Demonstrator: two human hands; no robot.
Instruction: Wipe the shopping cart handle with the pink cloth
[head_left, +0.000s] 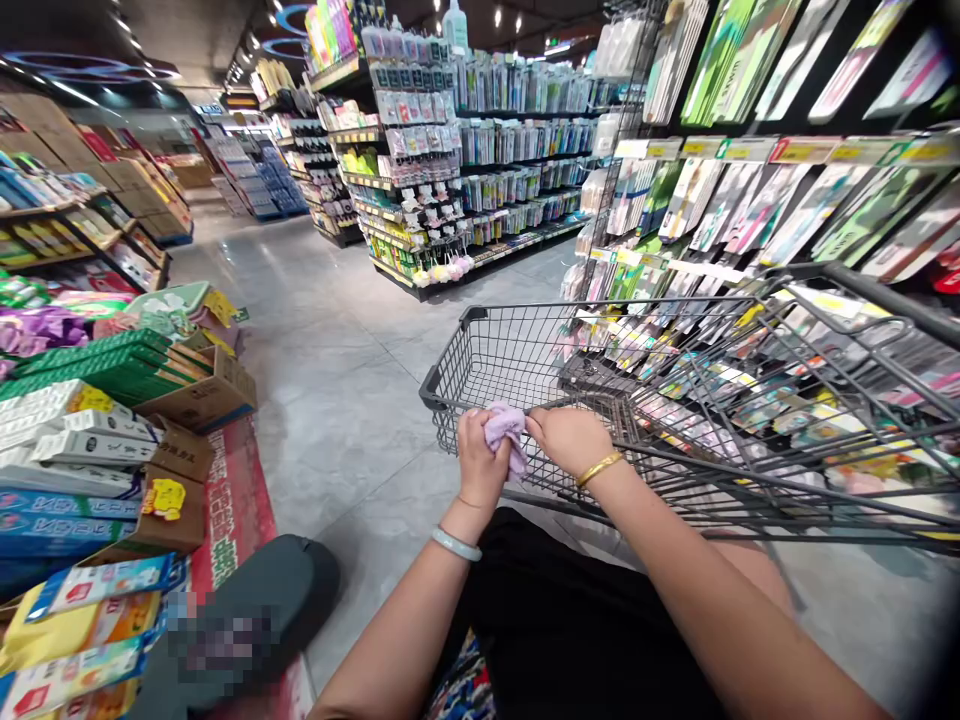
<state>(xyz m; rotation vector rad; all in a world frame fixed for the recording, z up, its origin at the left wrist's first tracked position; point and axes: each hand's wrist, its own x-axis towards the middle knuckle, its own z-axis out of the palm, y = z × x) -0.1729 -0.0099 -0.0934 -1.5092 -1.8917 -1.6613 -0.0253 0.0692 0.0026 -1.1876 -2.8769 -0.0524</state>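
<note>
A black wire shopping cart stands in front of me, stretching off to the right. My left hand is closed around a crumpled lilac cloth at the cart's near top rim; a pale bangle is on that wrist. Just right of the cloth, my right hand has its fingers wrapped round the same rim, with a gold bracelet at the wrist. Part of the cloth hangs below the left fingers. How far it wraps the rim is hidden.
Racks of hanging packages rise on the right, close behind the cart. Cardboard boxes of goods line the left. A person in a dark cap is at lower left. A shelf unit stands ahead across the grey tiled floor.
</note>
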